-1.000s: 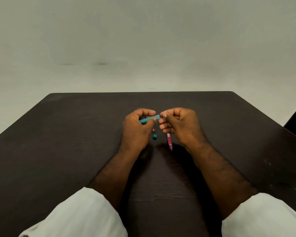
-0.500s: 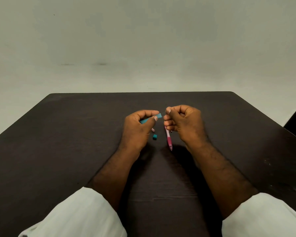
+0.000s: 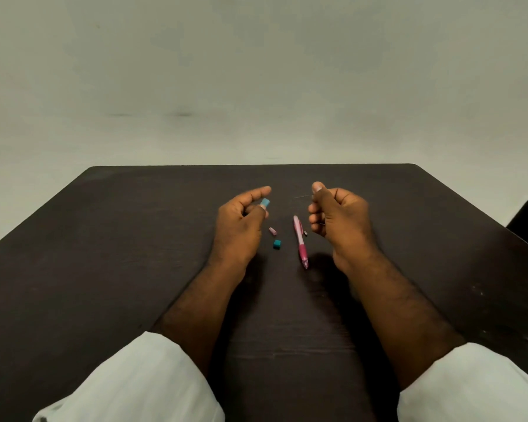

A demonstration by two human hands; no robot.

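Dark table [image 3: 110, 245]: the 2 hands have parted. Left hand [image 3: 238, 226] grips the teal pen barrel [image 3: 265, 203]; right hand [image 3: 339, 217] pinches the thin refill [image 3: 304, 196], likely just drawn free.

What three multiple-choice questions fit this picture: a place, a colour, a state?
1. Where is the pink pen? A. on the table B. in a cup C. on the floor
2. The small block beside it is? A. yellow B. teal C. white
3. The right hand is? A. flat B. gripping the pen C. pinching a thin rod
Answers: A, it lies on the dark top; B, like the tube in the left hand; C, thumb and finger close on it.
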